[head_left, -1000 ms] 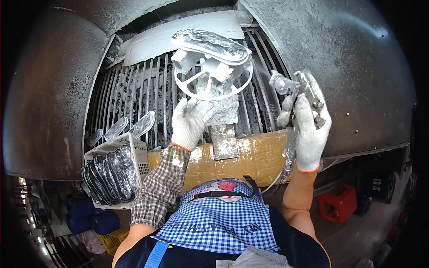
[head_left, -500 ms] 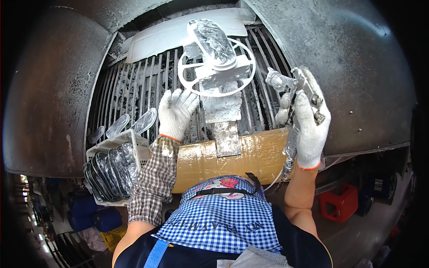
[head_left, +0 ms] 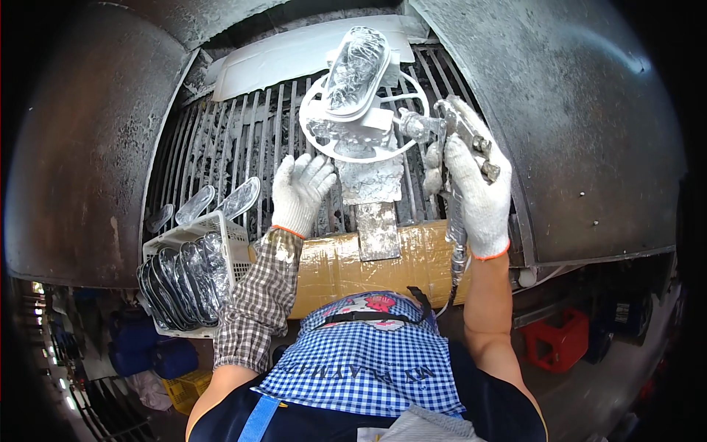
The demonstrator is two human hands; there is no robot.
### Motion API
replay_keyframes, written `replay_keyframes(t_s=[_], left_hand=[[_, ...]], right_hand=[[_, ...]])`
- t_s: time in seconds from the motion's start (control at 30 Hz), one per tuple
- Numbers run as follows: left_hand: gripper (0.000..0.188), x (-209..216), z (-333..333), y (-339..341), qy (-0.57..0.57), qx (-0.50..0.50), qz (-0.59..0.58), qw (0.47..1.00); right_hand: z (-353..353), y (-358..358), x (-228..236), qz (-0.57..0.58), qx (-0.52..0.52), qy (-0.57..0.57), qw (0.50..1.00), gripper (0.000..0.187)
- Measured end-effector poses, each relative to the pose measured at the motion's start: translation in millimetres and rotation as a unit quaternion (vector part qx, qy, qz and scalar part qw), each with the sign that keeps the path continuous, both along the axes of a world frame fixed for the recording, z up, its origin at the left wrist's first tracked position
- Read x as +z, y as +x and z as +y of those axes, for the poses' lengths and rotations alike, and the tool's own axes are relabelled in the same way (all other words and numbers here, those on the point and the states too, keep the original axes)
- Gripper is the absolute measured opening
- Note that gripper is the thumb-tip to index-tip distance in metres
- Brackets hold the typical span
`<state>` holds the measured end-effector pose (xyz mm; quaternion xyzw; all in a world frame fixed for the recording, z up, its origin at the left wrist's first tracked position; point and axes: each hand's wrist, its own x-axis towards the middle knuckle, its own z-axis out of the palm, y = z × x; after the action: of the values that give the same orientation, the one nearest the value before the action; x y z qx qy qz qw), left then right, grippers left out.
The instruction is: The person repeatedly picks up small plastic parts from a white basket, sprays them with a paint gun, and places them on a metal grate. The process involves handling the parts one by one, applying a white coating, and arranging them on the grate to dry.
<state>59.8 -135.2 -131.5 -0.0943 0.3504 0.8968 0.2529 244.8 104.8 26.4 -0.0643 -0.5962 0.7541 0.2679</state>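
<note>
In my gloved right hand (head_left: 479, 184) is a paint-crusted spray gun (head_left: 453, 140), its nozzle pointing left toward the turntable. A white spoked wheel turntable (head_left: 361, 158) stands ahead of me on a coated support. On top lies an oval, shoe-sole-shaped piece (head_left: 359, 72) with a white rim, its middle covered in shiny, crinkled film. My gloved left hand (head_left: 302, 188) is open, palm up with fingers apart, just below the wheel's near left edge. It holds nothing. The gun's trigger is hidden by my right hand.
At the left, a white plastic basket (head_left: 239, 247) holds several film-wrapped sole-shaped pieces (head_left: 188, 276). More such pieces (head_left: 241, 199) lie on the slatted grate (head_left: 243, 140) behind it. Metal booth walls (head_left: 81, 147) rise on both sides. A tape-covered brown box edge (head_left: 331, 272) runs before me; a red stool (head_left: 556, 342) stands lower right.
The sole-shaped piece has turned on the wheel, its upper end swinging right. My right hand has brought the spray gun left, closer to the wheel. My left hand has shifted slightly right.
</note>
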Motion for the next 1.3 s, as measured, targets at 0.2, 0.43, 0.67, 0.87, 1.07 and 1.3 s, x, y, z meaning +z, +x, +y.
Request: replay_keyframes(t_s=[0.2, 0.43, 0.67, 0.87, 1.07, 1.3], left_hand=[[0.068, -9.7, 9.9, 25.7, 0.013, -0.054, -0.007, 0.998], [0.073, -2.8, 21.4, 39.9, 0.058, -0.091, 0.006, 0.994], [0.08, 10.3, 28.1, 44.3, 0.064, -0.09, 0.018, 0.994], [0.072, 21.6, 25.5, 37.6, 0.044, -0.071, 0.041, 0.996], [0.063, 17.5, 20.9, 28.7, 0.06, -0.055, 0.028, 0.996], [0.043, 22.1, 24.9, 41.8, -0.005, -0.1, 0.004, 0.995]], right_hand=[[7.7, -24.3, -10.8, 0.025, -0.04, 0.008, 0.999, 0.05], [8.5, -23.1, -2.4, 0.05, -0.065, -0.008, 0.997, 0.052], [-2.9, -11.8, 2.1, 0.013, -0.147, 0.12, 0.982, 0.054], [-5.2, -11.2, -9.8, 0.031, -0.056, 0.151, 0.986, 0.055], [-11.8, -4.9, -15.2, 0.065, 0.028, 0.074, 0.995, 0.059], [-4.3, 23.0, -30.2, 0.007, 0.037, -0.03, 0.999, 0.064]])
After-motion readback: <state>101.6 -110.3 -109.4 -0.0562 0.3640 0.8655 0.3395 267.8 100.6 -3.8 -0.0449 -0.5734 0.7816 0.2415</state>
